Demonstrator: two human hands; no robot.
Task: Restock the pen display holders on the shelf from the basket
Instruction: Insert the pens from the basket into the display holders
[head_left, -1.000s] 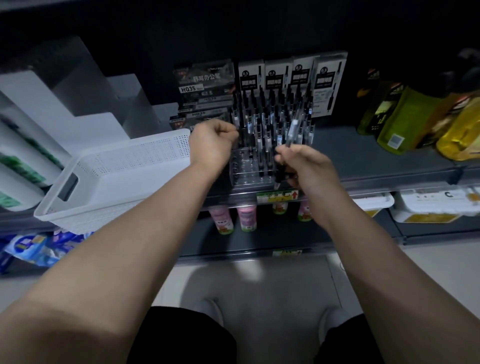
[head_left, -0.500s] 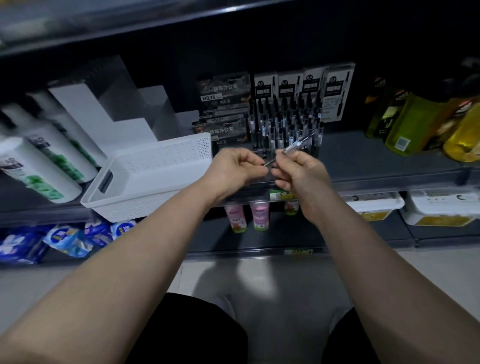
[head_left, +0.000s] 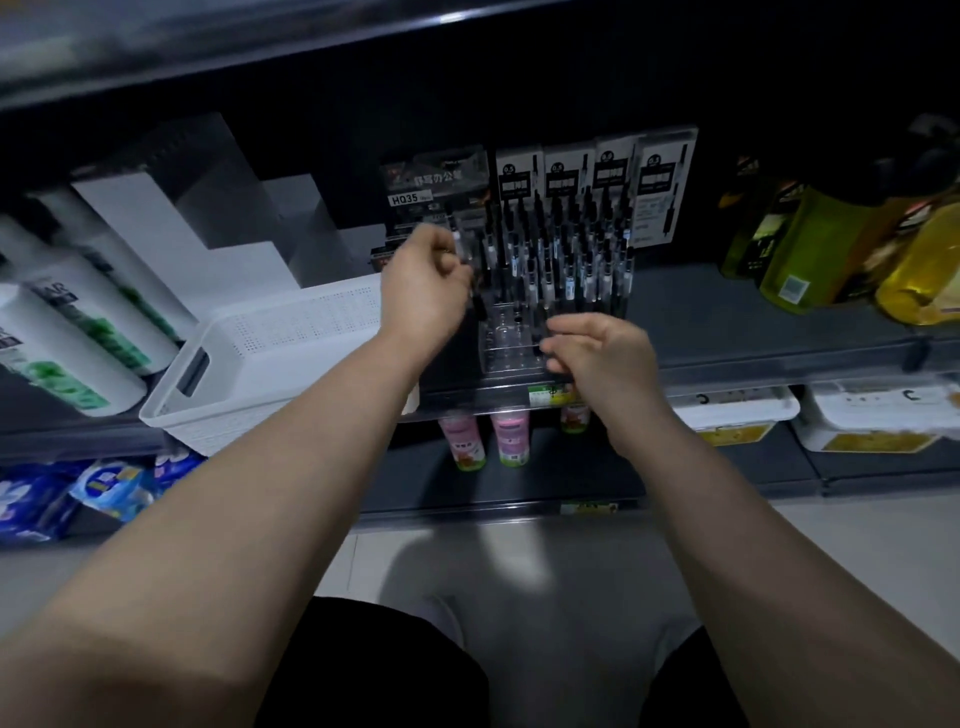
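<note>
On the shelf (head_left: 753, 317): pen display holder (head_left: 511, 345) front holes bare | right hand (head_left: 602, 358) nearest, at their 4 o'clock, fingers curled, grip unclear | left hand (head_left: 423, 291) clamps upright pen (head_left: 478, 307) | basket (head_left: 291, 332) at 9 o'clock.

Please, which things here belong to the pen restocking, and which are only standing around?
For the job: white basket, clear pen holder, pens standing in it, spare pens held in the left hand, right hand at the holder's front rows.
Only standing around: white bottles, yellow-green bottles, pink bottles, blue packs.
</note>
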